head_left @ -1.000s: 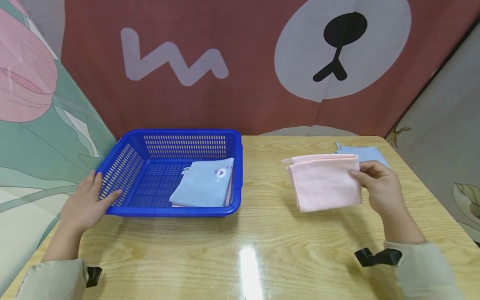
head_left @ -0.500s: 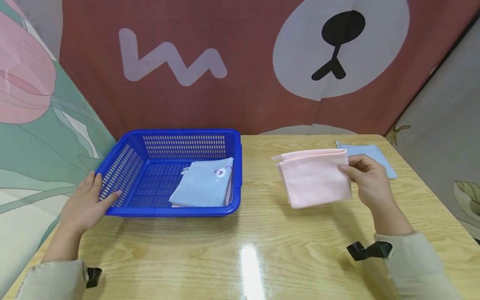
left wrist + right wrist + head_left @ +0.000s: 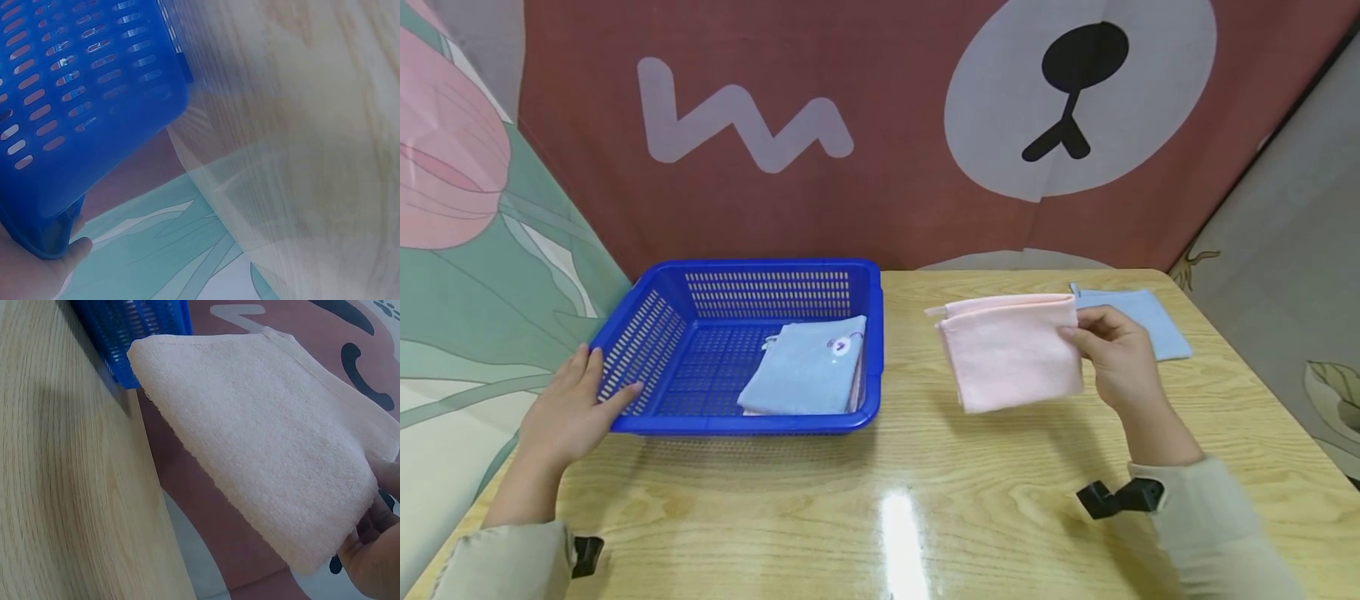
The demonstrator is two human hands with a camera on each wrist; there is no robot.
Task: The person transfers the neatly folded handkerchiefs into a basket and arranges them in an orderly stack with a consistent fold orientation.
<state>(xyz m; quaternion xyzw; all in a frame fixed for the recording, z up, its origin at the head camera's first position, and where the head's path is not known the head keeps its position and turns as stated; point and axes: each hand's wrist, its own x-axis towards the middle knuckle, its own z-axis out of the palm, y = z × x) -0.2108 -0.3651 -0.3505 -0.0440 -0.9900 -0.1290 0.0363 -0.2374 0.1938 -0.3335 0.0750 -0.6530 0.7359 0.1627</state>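
My right hand [image 3: 1123, 358] pinches a folded pink towel [image 3: 1011, 354] by its right edge, above the table. In the right wrist view the pink towel [image 3: 262, 437] hangs in front of the thumb and fingers [image 3: 375, 562]. At the left, my left hand [image 3: 565, 404] grips the front left corner of a blue plastic basket [image 3: 745, 423]. The left wrist view has the basket's slotted wall [image 3: 125, 112] and part of that hand [image 3: 37, 269]. A folded light blue towel [image 3: 805, 375] lies at the right inside the basket, with pinkish cloth edges showing beneath it.
Another light blue towel [image 3: 1150, 321] lies near the back right corner of the wooden table [image 3: 970, 500], partly behind the right hand. A printed cloth backdrop [image 3: 895, 217] stands along the table's back and sides.
My right hand has carried the pink towel leftward, toward the basket, exposing more of the blue towel at the back right. The left hand and basket have stayed in place.
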